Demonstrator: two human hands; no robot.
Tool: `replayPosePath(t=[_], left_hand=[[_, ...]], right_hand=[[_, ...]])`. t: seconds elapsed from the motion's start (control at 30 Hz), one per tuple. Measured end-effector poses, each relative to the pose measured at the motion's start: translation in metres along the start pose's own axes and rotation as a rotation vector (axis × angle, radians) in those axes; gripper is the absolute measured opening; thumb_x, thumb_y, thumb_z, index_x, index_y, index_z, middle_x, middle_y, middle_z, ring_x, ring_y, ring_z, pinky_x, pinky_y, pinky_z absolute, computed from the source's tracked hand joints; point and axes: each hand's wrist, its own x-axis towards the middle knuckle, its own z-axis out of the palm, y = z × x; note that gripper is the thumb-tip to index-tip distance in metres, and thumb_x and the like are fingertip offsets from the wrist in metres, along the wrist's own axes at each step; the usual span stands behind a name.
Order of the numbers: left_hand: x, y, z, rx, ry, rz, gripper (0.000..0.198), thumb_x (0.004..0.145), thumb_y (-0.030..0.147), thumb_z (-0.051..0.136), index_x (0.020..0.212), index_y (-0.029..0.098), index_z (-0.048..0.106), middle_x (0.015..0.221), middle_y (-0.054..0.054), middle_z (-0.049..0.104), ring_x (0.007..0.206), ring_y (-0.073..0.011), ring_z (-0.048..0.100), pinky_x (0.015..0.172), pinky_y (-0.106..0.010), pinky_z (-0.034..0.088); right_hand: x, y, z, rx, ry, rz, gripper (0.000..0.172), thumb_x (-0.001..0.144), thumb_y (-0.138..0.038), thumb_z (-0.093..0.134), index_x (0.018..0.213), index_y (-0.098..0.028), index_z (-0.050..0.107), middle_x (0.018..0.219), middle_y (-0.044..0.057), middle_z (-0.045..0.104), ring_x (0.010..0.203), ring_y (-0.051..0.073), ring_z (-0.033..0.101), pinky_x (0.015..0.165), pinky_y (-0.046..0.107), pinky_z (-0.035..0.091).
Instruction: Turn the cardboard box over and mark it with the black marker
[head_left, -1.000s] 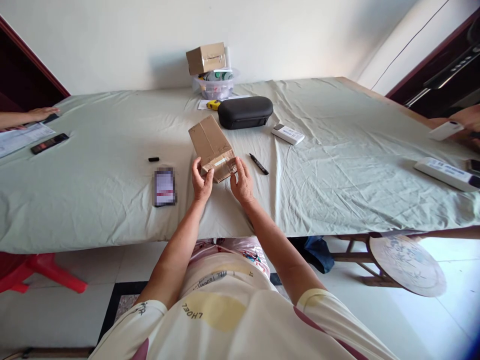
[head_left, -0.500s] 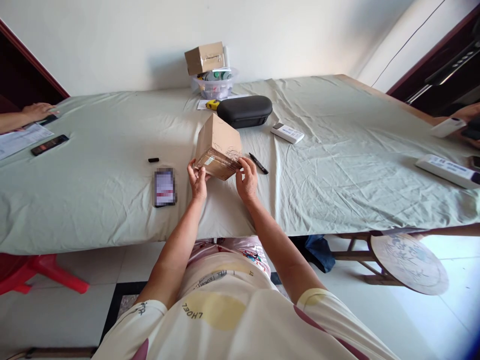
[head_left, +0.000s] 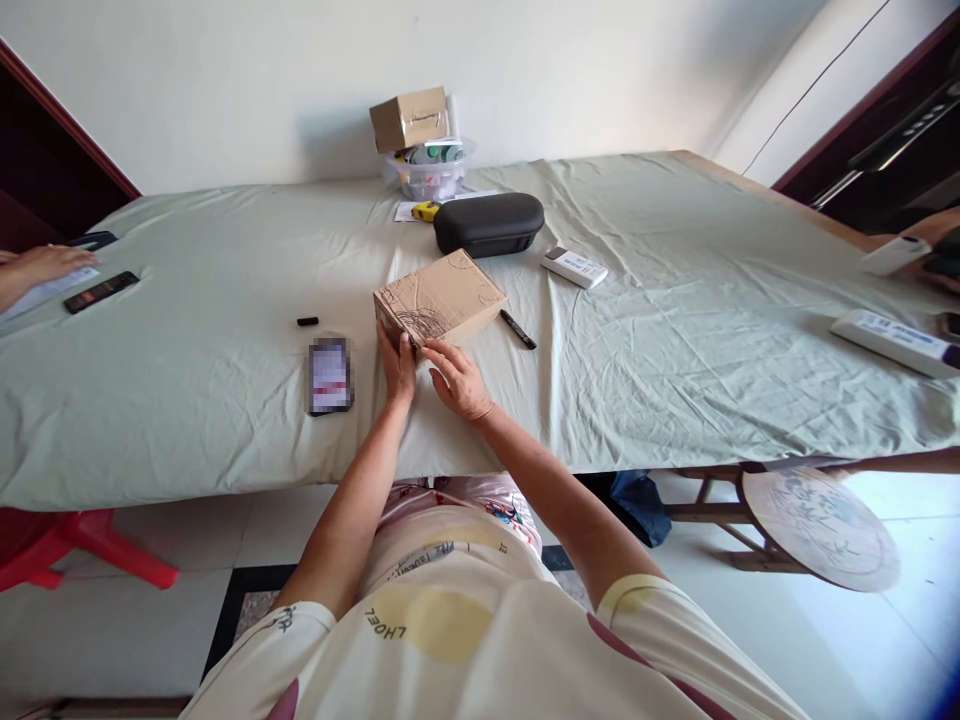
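- Holds a box [head_left: 442, 295] flat on the cloth [head_left: 187, 330], mid-table and near the front edge, wide face up, turned a little askew.
- Clasps its near left corner with the left hand [head_left: 397, 365]: fingers closed against the left side, thumb on the near face.
- Lays the right hand [head_left: 459, 382] palm down on the cloth just in front of the box, fingers spread and loose, tips at the lower near edge; grips nothing.
- Just left of the left hand, a phone [head_left: 330, 375] face up, screen blurred; beyond it, a small black cap [head_left: 307, 320], apart from the box.
- Just right of the box, a black pen [head_left: 517, 328] close to the corner; cannot tell whether touching.
- Behind the box, a black case [head_left: 489, 222]; to the right of that, a white remote [head_left: 575, 267].
- At the far edge by the wall, a clear tub [head_left: 427, 178] with a carton [head_left: 409, 117] on top; in front, a yellow tape measure [head_left: 427, 210] on a paper slip.
- At far left, a co-worker's hand [head_left: 41, 265] on paper, beside a dark remote [head_left: 101, 290].
- At far right, a second co-worker's hand [head_left: 937, 232], partly cut off, by a white device [head_left: 892, 255]; nearer, a long remote [head_left: 896, 340].
- Under the table, a round stool [head_left: 821, 525] at right and a red stool [head_left: 82, 560] at left.
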Motion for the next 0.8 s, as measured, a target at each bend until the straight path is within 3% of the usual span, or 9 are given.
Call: replayPosePath(t=[0.1, 0.27, 0.5, 0.67, 0.8], left_hand=[[0.0, 0.01, 0.0, 0.059, 0.062, 0.036, 0.085, 0.105, 0.072, 0.039, 0.163, 0.011, 0.035, 0.171, -0.028, 0.036, 0.162, -0.0312, 0.037, 0.134, -0.045, 0.028], [-0.001, 0.027, -0.001, 0.091, 0.024, 0.119, 0.085, 0.101, 0.078, 0.043, 0.166, 0.023, 0.034, 0.175, -0.019, 0.031, 0.165, -0.031, 0.031, 0.135, -0.049, 0.025], [-0.001, 0.036, -0.003, 0.161, 0.002, 0.113, 0.068, 0.101, 0.074, 0.045, 0.143, 0.023, 0.059, 0.161, -0.018, 0.045, 0.154, -0.0317, 0.044, 0.131, -0.05, 0.033], [0.001, 0.042, -0.007, 0.149, -0.01, 0.163, 0.055, 0.102, 0.066, 0.049, 0.134, 0.023, 0.063, 0.154, -0.017, 0.05, 0.146, -0.03, 0.052, 0.127, -0.047, 0.038], [0.002, 0.045, -0.009, 0.146, -0.018, 0.185, 0.051, 0.101, 0.063, 0.053, 0.131, 0.024, 0.064, 0.155, -0.015, 0.051, 0.147, -0.0296, 0.051, 0.127, -0.046, 0.038]], right_hand=[[0.0, -0.001, 0.003, -0.025, -0.034, -0.018, 0.048, 0.109, -0.025, 0.035, 0.149, -0.02, 0.06, 0.152, 0.017, 0.066, 0.143, 0.025, 0.062, 0.119, 0.051, 0.054], [0.0, 0.002, 0.005, -0.051, -0.083, 0.006, 0.053, 0.107, -0.024, 0.038, 0.158, -0.021, 0.053, 0.161, 0.016, 0.059, 0.15, 0.025, 0.056, 0.123, 0.051, 0.051], [0.002, 0.004, 0.005, -0.054, -0.068, 0.015, 0.051, 0.107, -0.021, 0.037, 0.155, -0.017, 0.054, 0.16, 0.017, 0.059, 0.151, 0.023, 0.056, 0.124, 0.048, 0.051], [0.002, 0.008, 0.001, -0.056, -0.03, 0.008, 0.051, 0.107, -0.02, 0.036, 0.155, -0.017, 0.054, 0.159, 0.016, 0.06, 0.15, 0.022, 0.057, 0.124, 0.046, 0.052], [0.002, 0.016, -0.006, -0.087, 0.003, 0.092, 0.052, 0.107, -0.02, 0.036, 0.156, -0.022, 0.054, 0.159, 0.014, 0.06, 0.148, 0.023, 0.059, 0.124, 0.047, 0.051]])
